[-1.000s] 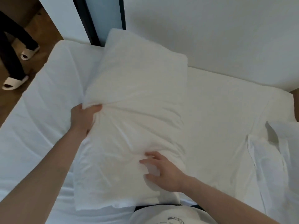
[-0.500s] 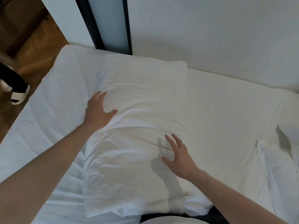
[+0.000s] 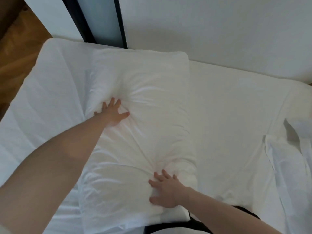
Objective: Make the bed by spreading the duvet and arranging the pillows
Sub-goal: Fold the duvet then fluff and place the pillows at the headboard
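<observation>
Two hands are pressed flat into one white pillow (image 3: 143, 115), fingers spread and straight, gripping nothing. The left hand (image 3: 112, 114) bears down on the pillow's left half, with creases radiating from under its palm. The right hand (image 3: 166, 190) presses the near right part of the same pillow, and the fabric puckers toward its fingertips. The pillow lies lengthwise on the white fitted sheet (image 3: 228, 115), its far end beyond the left hand touching the white wall (image 3: 211, 31) and a dark-framed panel (image 3: 101, 19). Well to the right of the right hand lies rumpled white bedding (image 3: 287, 166), either a second pillow or the duvet; which cannot be told. Left of the left arm, past the mattress edge, wooden floor (image 3: 18, 53) shows.
</observation>
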Demonstrator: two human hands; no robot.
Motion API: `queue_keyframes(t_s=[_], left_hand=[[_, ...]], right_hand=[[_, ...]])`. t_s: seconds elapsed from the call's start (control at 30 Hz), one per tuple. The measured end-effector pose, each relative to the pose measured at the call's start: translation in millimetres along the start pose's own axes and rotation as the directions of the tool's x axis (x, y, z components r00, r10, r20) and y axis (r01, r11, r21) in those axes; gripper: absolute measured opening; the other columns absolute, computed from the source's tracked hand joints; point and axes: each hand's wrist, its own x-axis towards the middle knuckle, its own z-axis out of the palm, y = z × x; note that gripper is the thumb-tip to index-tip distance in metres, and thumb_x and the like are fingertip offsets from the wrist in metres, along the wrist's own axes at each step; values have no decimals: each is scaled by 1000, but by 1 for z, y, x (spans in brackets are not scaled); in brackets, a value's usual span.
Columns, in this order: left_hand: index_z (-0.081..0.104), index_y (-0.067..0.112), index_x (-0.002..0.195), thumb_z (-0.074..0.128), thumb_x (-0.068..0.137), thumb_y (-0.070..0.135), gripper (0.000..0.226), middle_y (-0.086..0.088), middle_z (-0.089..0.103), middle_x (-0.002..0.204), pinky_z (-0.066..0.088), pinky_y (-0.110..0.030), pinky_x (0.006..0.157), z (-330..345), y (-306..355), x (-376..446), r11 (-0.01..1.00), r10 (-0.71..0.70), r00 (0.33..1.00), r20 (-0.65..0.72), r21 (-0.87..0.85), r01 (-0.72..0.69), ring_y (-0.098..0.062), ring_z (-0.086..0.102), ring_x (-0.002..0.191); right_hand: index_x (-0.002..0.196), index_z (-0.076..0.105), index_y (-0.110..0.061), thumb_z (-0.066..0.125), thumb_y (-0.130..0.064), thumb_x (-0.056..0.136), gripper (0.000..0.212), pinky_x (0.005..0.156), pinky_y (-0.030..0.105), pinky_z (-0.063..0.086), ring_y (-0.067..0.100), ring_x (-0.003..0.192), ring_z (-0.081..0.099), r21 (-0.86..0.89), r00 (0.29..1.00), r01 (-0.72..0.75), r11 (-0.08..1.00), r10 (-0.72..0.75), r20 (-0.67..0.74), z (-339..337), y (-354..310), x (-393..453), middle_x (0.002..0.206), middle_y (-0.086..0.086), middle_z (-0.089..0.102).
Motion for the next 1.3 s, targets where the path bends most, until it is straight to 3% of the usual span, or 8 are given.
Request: queue_keyframes(t_s=[0.07, 0.17, 0.3, 0.5, 0.7, 0.83, 1.03, 1.3], left_hand=[[2, 40, 160, 45, 85, 81, 96, 13, -9, 169, 10, -64, 120, 1, -2, -2, 997, -4, 996, -92, -83, -3, -24, 0, 157], [27, 20, 158, 62, 83, 69, 96, -9, 17, 167, 16, -47, 125, 15, -30, -21, 930, -132, 903, -409, -365, -30, -27, 18, 153], [23, 16, 159, 66, 62, 84, 126, -15, 21, 163, 25, -52, 121, 45, -84, -57, 732, -486, 849, -205, -626, 269, -42, 29, 146], [29, 14, 155, 70, 41, 96, 146, -12, 47, 150, 42, -51, 111, 70, -124, -54, 537, -498, 856, 138, -726, 429, -37, 53, 129], [42, 22, 148, 81, 48, 84, 124, -1, 60, 139, 52, -48, 100, 86, -141, -13, 460, -374, 887, 272, -776, 432, -30, 65, 117], [59, 23, 135, 87, 48, 78, 107, -4, 72, 124, 54, -49, 97, 109, -170, 15, 344, -322, 869, 376, -809, 477, -30, 71, 109], [71, 11, 121, 99, 42, 55, 95, -3, 76, 113, 56, -43, 96, 74, -102, -28, 330, -337, 934, 119, -914, 236, -23, 74, 101], [67, 7, 124, 94, 53, 38, 82, -7, 73, 111, 53, -31, 77, -18, 44, -99, 283, -237, 954, -181, -953, -111, -23, 71, 100]], right_hand=[[148, 46, -37, 57, -56, 95, 58, 123, 48, 23, 22, 150, 29, 271, 997, 16, 962, 4, -71, -8, 9, -5, 160, -3, 38], [105, 71, -49, 70, -41, 89, 18, 94, 33, 54, 0, 101, 67, 721, 880, 98, 686, 279, -385, -13, 34, -10, 110, -20, 73], [130, 62, -29, 76, -38, 86, 47, 99, 38, 51, 16, 113, 63, 768, 615, 97, 633, 569, -547, -25, 86, -8, 125, -6, 65], [161, 16, -25, 69, -74, 76, 111, 119, 47, 34, 28, 147, 37, 922, 721, -68, 381, 657, -219, -54, 125, 10, 165, 6, 29], [159, 19, -25, 72, -91, 48, 140, 116, 41, 38, 25, 138, 49, 951, 717, -29, 306, 670, -194, -57, 128, 60, 155, 0, 46], [160, 15, -25, 88, -74, 52, 139, 115, 38, 40, 22, 135, 51, 978, 722, -2, 207, 677, -142, -54, 144, 78, 150, -7, 47], [115, 68, -14, 90, -19, 68, 53, 74, 29, 56, 19, 92, 71, 990, 725, 140, 31, 677, -124, -71, 145, 53, 105, 3, 74], [94, 69, -3, 75, 6, 71, 25, 54, 27, 56, 25, 72, 70, 867, 516, 498, -13, 808, -284, -141, 160, -74, 83, 10, 73]])
